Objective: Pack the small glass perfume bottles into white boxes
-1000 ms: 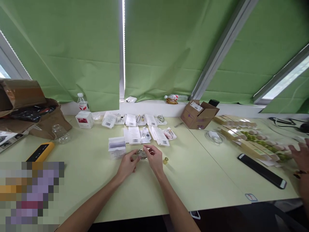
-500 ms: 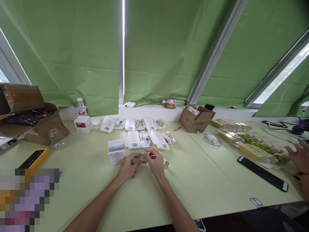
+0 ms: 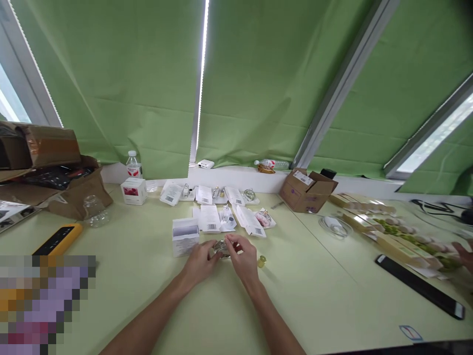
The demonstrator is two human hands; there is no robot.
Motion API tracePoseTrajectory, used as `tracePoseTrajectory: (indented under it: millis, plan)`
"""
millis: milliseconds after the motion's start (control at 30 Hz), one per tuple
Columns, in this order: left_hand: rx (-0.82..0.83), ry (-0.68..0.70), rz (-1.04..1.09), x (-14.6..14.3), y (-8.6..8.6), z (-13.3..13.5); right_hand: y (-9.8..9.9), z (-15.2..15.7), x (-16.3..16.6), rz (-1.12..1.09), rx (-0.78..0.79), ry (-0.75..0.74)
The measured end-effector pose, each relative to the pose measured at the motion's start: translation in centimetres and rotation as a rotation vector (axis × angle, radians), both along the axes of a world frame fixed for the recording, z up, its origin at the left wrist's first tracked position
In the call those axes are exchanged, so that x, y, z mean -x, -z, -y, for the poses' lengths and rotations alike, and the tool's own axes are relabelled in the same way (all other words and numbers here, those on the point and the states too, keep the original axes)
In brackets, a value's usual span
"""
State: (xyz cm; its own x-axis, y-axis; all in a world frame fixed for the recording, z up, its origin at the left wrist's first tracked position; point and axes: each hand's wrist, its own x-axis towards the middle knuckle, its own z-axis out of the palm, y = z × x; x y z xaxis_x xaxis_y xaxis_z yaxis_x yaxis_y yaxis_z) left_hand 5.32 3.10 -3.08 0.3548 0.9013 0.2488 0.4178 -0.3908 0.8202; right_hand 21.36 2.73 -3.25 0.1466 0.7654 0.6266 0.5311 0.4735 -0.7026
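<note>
Both my hands meet over a small clear glass bottle (image 3: 220, 248) on the pale green table (image 3: 314, 286). My left hand (image 3: 198, 263) grips the bottle from the left with curled fingers. My right hand (image 3: 244, 256) pinches at its top from the right. A small gold cap (image 3: 261, 261) stands on the table just right of my right hand. An open white box (image 3: 185, 236) sits just left of and behind my left hand.
Behind lie several white barcoded packets (image 3: 210, 218) and small bottles, a white-and-pink box (image 3: 133, 190) and a water bottle (image 3: 133, 165). A cardboard box (image 3: 306, 190) stands back right, a yellow device (image 3: 55, 240) left, a black phone (image 3: 421, 286) right. Another person's hand (image 3: 464, 252) shows at the right edge.
My view has shifted, so everything sits a little lower and to the right. My hands keep hold of the glass bottle. The other person's hand has drawn back toward the right edge.
</note>
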Motion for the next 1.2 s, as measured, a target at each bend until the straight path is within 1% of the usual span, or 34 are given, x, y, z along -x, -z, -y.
tracePoseTrajectory:
  millis: [100,200,300,367,500,700,933,1200]
  plan:
    - [-0.032,-0.018,-0.031,0.1,0.4,-0.2,-0.9,-0.4,-0.5,0.097,0.013,-0.045]
    - [-0.022,-0.043,-0.044,0.1,0.7,-0.3,-2.3,-1.1,-1.1,0.249,0.064,-0.118]
    - [-0.008,-0.070,-0.041,0.0,0.8,-0.5,-3.2,-1.7,-1.5,0.342,0.081,-0.157]
    - [0.002,-0.086,-0.034,0.0,0.8,-0.5,-3.3,-1.9,-1.6,0.351,0.063,-0.160]
    - [0.012,-0.086,-0.020,-0.1,0.8,-0.6,-2.8,-1.8,-1.4,0.349,0.014,-0.133]
    - [0.036,-0.087,-0.022,-0.1,0.7,-0.5,-2.9,-1.5,-1.3,0.475,-0.037,-0.109]
    - [0.025,-0.084,-0.021,-0.1,0.8,-0.7,-3.2,-1.2,-1.3,0.543,-0.047,-0.092]
    - [0.037,-0.082,0.001,-0.2,0.3,-0.5,-3.4,-0.7,-1.1,0.606,-0.056,-0.089]
